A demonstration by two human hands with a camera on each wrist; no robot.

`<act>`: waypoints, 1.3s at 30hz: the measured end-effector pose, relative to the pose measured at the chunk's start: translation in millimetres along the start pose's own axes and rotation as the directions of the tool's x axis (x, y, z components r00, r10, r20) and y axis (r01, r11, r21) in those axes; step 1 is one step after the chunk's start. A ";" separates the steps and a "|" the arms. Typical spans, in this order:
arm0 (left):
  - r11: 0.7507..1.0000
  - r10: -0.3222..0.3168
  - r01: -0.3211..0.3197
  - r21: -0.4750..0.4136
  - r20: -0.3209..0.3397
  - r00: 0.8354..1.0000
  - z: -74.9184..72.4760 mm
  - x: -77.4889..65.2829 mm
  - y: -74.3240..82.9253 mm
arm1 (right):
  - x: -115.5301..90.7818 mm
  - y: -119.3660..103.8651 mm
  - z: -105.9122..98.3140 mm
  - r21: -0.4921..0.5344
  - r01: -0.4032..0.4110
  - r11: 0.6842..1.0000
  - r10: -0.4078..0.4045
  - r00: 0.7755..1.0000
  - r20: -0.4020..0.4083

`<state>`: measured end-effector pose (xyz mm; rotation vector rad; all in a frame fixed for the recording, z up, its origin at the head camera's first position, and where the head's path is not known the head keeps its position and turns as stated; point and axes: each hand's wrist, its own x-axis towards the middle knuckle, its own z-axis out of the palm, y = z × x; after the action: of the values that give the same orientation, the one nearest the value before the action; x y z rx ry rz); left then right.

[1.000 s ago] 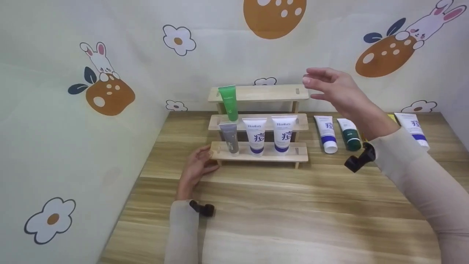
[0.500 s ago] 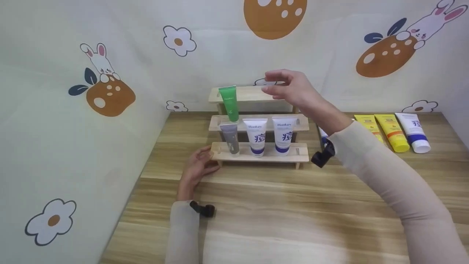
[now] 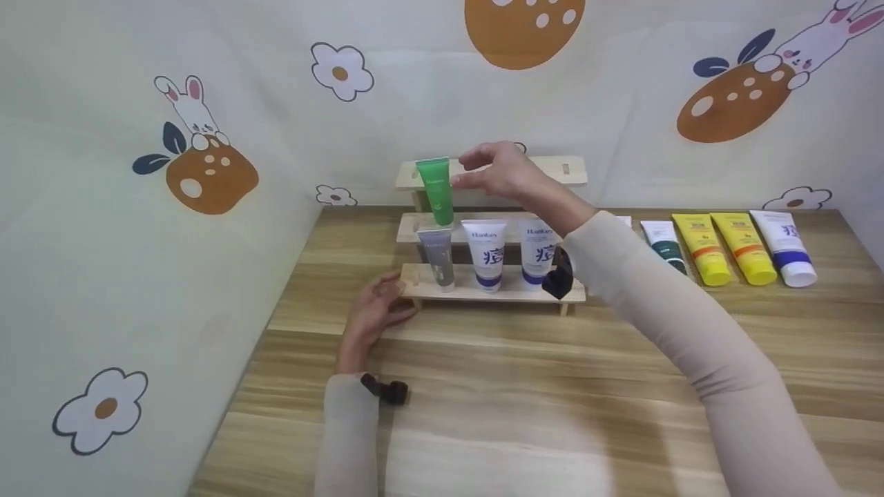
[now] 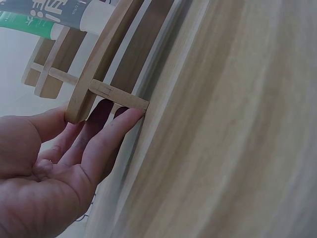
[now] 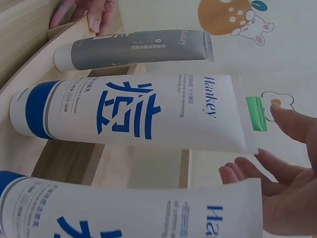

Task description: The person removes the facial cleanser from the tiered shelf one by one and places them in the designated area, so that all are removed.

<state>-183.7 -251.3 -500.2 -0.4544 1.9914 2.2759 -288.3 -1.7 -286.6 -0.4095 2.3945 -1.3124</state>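
A three-tier wooden display rack (image 3: 511, 295) holds upright squeeze tubes. My left hand (image 3: 373, 310) grips the left end of its lowest tier; in the left wrist view the thumb lies at the plank's end and fingers curl by the leg (image 4: 119, 94). My right hand (image 3: 507, 169) reaches over the rack with thumb and fingers parted, fingertips just right of the green tube (image 3: 436, 192) on the middle tier. Along the lowest tier stand a grey tube (image 3: 438, 259) and two white-and-blue tubes (image 3: 487, 252), the right one partly hidden by the wrist camera.
Right of the rack, a row of tubes lies on the wooden table (image 3: 442, 414): a white-and-green tube (image 3: 663, 241), two yellow tubes (image 3: 742, 248) and a white-and-blue tube (image 3: 784, 245). Another is mostly hidden behind the right sleeve (image 3: 663, 310). A patterned cloth (image 3: 414, 103) rises behind.
My right hand has moved left from above the lying tubes, across the top tier to beside the green tube. My left hand has stayed at the rack's end.
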 end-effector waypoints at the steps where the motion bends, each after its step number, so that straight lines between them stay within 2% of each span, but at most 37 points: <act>1: 1.000 0.003 -0.003 -0.004 0.003 1.000 -0.1 0.2 -0.3 | 2.4 -0.4 2.3 -0.003 -0.006 1.000 0.006 1.000 0.004; 10: 1.000 0.022 -0.021 -0.006 0.020 1.000 -0.3 0.2 -0.7 | 15.5 -1.8 16.6 0.003 -0.038 0.999 0.038 0.999 -0.006; 23: 1.000 0.009 -0.009 -0.009 0.016 1.000 -0.8 -1.0 0.1 | 26.2 -8.2 28.5 0.034 -0.086 0.996 0.087 0.995 -0.043; 30: 1.000 0.021 -0.021 -0.018 0.022 1.000 -0.7 -0.2 -0.9 | 20.4 -7.8 23.0 0.046 -0.027 0.999 0.031 0.995 -0.093; 36: 1.000 0.029 -0.029 -0.009 0.012 1.000 -1.2 -0.2 -1.2 | 8.3 -2.4 6.1 0.124 0.072 0.990 -0.053 0.987 -0.150; 39: 1.000 0.022 -0.022 -0.004 0.012 1.000 -1.1 -0.2 -0.5 | 1.6 3.0 -5.4 0.167 0.098 0.981 -0.065 0.979 -0.192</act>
<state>-183.2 -252.2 -500.8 -0.4203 1.9962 2.2899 -292.4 3.2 -286.8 -0.3525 2.4051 -1.6501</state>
